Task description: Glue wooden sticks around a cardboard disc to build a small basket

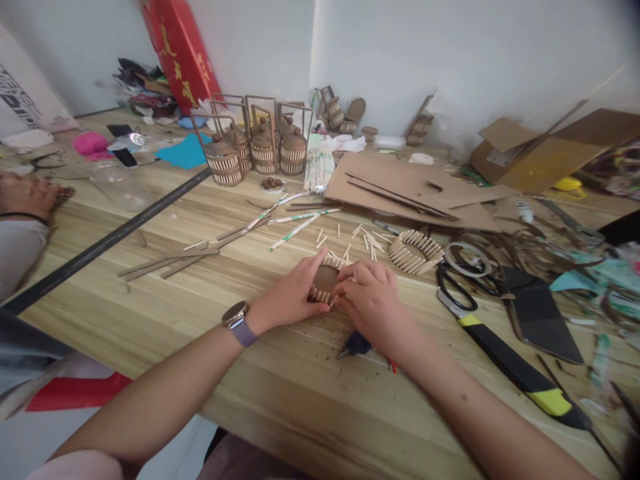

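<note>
the person's left hand (290, 293) curves round the left side of a small round piece with a flat brown base and a ring of short pale wooden sticks (326, 279), its thumb and forefinger spread moderately wide and gripping the rim. the piece is at the middle of the wooden table (280, 393), between both hands. the right hand (373, 293) touches its right edge with fingertips drawn narrowly together; whether they pinch a stick cannot be told.

beyond the hands lie loose pale sticks (373, 243) and, to the right, a similar ring of pale sticks (416, 252). a dark blue tool with a pointed metal tip (356, 344) lies partly under the right forearm.

white paper strips printed in green (296, 230) lie farther back, their print too small to read. behind them stand brown lidded containers with tall square handles (224, 163).

a glossy red bag (177, 53) leans against the wall, bearing large gold chinese characters, blurred at this distance. at far left, a white box (30, 87) carries tilted dark capitals, part of which looks like "mens". below it rests a co-worker's hand (25, 193).
</note>
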### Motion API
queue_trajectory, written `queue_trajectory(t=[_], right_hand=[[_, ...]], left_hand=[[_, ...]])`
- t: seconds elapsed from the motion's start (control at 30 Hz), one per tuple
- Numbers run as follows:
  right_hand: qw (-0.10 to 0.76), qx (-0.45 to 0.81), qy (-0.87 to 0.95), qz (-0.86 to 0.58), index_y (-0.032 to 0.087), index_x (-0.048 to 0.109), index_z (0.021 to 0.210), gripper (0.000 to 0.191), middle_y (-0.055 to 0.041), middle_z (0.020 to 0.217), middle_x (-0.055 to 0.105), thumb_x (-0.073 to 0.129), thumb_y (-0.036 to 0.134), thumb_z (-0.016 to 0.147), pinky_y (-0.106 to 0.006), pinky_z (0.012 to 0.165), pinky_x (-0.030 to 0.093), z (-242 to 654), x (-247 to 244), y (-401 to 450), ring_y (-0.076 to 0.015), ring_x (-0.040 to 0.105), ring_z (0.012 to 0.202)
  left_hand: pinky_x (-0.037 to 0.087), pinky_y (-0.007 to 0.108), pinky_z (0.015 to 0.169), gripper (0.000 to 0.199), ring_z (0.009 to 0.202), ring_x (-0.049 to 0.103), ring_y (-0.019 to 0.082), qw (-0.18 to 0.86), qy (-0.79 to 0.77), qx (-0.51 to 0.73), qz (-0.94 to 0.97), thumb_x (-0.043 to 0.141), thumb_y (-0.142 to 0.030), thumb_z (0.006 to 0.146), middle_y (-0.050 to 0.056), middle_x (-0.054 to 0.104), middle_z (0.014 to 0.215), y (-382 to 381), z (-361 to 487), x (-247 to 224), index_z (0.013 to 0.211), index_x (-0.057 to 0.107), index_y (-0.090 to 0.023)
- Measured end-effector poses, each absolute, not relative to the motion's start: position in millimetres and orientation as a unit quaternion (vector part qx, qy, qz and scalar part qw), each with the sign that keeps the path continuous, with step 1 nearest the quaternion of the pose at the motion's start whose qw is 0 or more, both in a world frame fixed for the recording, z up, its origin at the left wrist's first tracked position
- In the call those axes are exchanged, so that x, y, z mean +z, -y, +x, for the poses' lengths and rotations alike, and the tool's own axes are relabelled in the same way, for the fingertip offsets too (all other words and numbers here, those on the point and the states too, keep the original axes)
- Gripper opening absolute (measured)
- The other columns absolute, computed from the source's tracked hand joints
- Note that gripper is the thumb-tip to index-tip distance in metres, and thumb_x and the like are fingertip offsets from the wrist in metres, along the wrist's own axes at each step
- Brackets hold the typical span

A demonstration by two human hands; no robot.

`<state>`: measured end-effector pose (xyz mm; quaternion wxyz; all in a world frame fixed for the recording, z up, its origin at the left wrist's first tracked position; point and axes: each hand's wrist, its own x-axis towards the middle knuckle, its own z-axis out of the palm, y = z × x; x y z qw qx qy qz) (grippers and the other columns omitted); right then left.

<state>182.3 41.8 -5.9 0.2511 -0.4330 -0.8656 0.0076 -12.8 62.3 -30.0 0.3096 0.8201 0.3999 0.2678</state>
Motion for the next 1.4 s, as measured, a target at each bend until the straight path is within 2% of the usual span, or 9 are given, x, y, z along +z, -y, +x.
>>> queue_trajectory(t=[0.77,1.03,1.4], right_hand=[[0.245,-0.079,0.879,-0.402,0.020,0.065,0.077,0.017,-0.0050,0.091,0.065,0.056,0.012,0.089,-0.039,0.087,0.029,178.8,-11.4,-41.2,-0.0230,0.047,0.096],[0.241,-0.089,0.879,-0.402,0.019,0.065,0.076,0.014,-0.0050,0.089,0.064,0.059,0.011,0.087,-0.040,0.088,0.028,179.0,-11.7,-41.2,-0.0230,0.047,0.095],[0.200,-0.084,0.885,-0.413,0.019,0.067,0.079,0.012,-0.0059,0.092,0.063,0.061,0.013,0.087,-0.040,0.086,0.030,179.1,-11.6,-42.0,-0.0238,0.047,0.096]], left_hand=[[0.031,0.056,0.113,0.106,0.142,0.032,0.033,0.304,-0.410,0.270,0.817,0.077,-0.024,0.073,0.017,0.031,0.153,-60.9,-10.7,-29.4,0.153,0.007,-0.026],[0.027,0.056,0.116,0.108,0.144,0.028,0.034,0.301,-0.417,0.278,0.811,0.080,-0.027,0.071,0.018,0.030,0.154,-60.3,-7.9,-31.2,0.153,0.010,-0.024],[0.033,0.055,0.113,0.105,0.140,0.034,0.033,0.285,-0.428,0.296,0.805,0.078,-0.024,0.071,0.017,0.036,0.149,-56.8,-3.3,-31.5,0.153,0.012,-0.024]])
